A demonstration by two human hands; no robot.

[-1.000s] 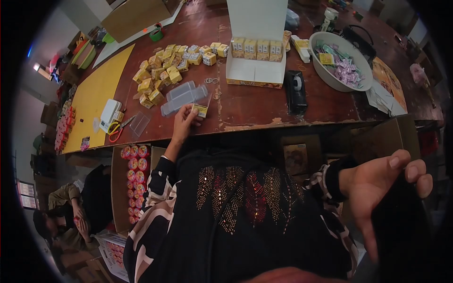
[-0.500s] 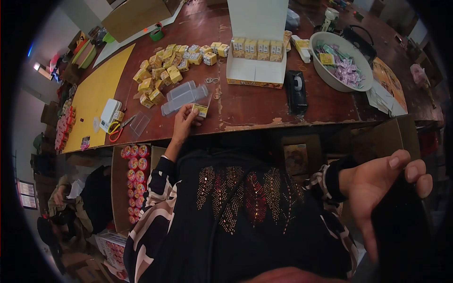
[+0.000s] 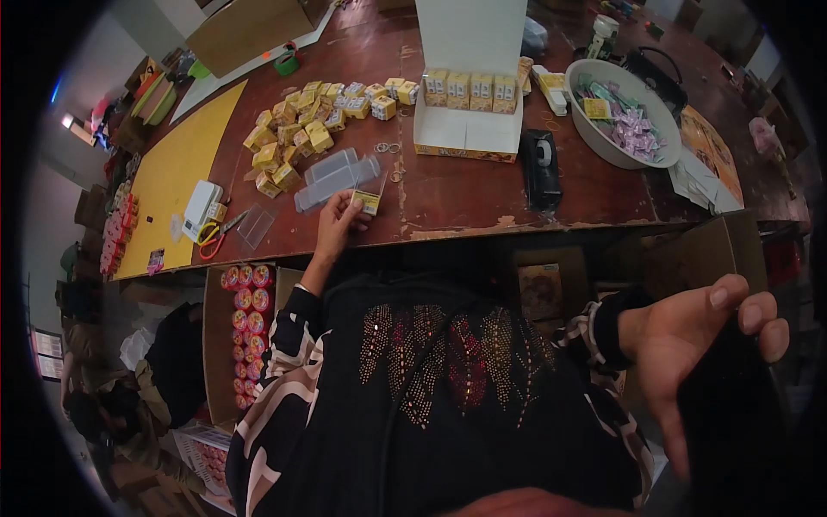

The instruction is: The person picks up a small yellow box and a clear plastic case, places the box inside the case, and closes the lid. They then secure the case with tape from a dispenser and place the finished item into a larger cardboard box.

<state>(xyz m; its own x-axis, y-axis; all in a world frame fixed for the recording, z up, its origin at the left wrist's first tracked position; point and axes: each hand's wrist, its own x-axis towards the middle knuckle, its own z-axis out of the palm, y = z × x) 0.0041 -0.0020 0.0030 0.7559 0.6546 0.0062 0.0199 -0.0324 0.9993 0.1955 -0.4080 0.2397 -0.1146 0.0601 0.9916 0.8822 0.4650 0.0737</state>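
Yellow-labelled piece (image 3: 366, 202), one: we are pinching it in our left hand (image 3: 338, 221), fingers narrow, at the near edge of the red-brown table (image 3: 469, 194), beside clear plastic trays (image 3: 334, 177). Dark object (image 3: 732, 414), one: we are gripping it in our right hand (image 3: 668, 349). Yellow boxes (image 3: 316, 136): lying heaped beyond the trays, left of an open white box (image 3: 466, 136).

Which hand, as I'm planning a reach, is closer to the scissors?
Left. The left hand is at the table's near edge, a short way right of the scissors. The right hand is far to their right, off the table.
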